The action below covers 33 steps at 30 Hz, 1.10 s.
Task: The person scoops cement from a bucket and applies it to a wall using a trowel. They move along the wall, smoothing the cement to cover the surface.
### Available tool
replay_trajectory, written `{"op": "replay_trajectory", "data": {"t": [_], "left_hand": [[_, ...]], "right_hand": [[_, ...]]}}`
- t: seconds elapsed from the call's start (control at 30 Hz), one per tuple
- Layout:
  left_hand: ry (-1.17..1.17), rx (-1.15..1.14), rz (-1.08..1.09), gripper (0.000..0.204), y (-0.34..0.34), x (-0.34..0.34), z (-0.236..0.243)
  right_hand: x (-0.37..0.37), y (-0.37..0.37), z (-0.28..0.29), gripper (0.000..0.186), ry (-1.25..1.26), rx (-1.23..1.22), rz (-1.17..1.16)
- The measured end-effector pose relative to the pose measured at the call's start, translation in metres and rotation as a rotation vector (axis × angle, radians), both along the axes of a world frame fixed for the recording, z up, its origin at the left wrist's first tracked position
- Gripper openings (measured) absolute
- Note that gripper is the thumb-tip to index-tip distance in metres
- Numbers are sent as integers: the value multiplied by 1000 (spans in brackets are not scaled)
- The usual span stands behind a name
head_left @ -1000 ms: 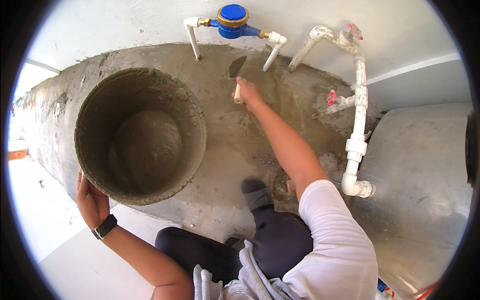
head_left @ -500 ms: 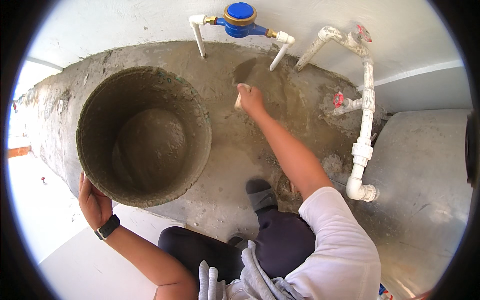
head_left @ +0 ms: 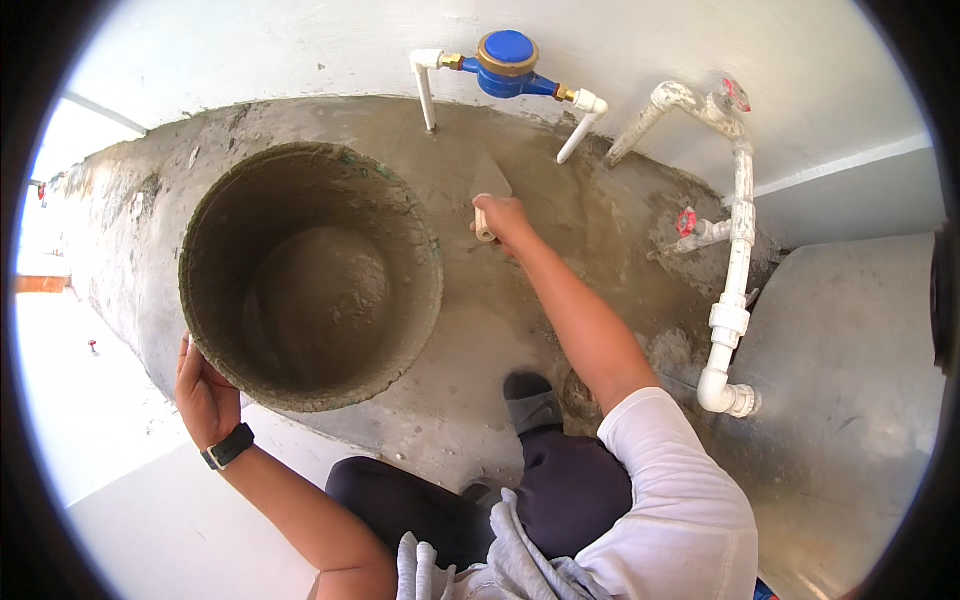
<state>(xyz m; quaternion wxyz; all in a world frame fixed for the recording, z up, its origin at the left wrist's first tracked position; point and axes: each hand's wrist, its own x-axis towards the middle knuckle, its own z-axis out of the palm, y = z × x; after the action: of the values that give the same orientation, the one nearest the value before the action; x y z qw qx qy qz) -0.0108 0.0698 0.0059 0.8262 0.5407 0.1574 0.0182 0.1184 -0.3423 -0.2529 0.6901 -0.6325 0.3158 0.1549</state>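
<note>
A big round bucket (head_left: 225,215), crusted with cement, is at the left with its mouth toward me. Some wet grey mortar (head_left: 345,290) covers its bottom. My left hand (head_left: 210,400) grips the bucket's near left side, its fingers partly hidden against the outer wall. To the bucket's right, my right hand (head_left: 505,222) is closed around the pale wooden handle of a trowel (head_left: 490,178). The trowel's pointed blade lies on the smeared wet cement floor (head_left: 480,320) and points toward the wall.
A blue water meter (head_left: 507,65) on white pipes stands by the far wall. White pipework (head_left: 741,210) with red valve handles rises at the right, beside a large grey metal tank (head_left: 840,340). My sandalled foot (head_left: 533,402) is on the floor below my right arm.
My right hand has drawn the trowel back toward me, and its blade now shows flatter and paler. My left hand stays at the bucket; the whole view has shifted slightly.
</note>
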Motion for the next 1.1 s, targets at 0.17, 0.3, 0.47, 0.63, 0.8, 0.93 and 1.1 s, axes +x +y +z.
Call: {"op": "replay_trajectory", "data": {"t": [0.17,0.3,0.47,0.63,0.8,0.93,1.1], "left_hand": [[3,-6,-3,28,-3,0,1],[-2,-4,-29,28,-3,0,2],[9,3,-7,28,-4,0,1],[13,32,-27,30,-5,2,2],[20,27,-39,30,-2,3,1],[22,55,-61,30,0,3,-1],[15,43,-37,31,0,2,-1]], "right_hand": [[8,-20,2,36,4,-27,-15],[1,-32,2,40,60,-91,-162],[-6,-33,11,41,8,-89,-234],[26,-16,12,42,-41,-17,-256],[33,-13,2,41,28,-35,-343],[14,-15,-5,44,-31,-44,-395],[-10,-19,-5,41,1,25,-490]]}}
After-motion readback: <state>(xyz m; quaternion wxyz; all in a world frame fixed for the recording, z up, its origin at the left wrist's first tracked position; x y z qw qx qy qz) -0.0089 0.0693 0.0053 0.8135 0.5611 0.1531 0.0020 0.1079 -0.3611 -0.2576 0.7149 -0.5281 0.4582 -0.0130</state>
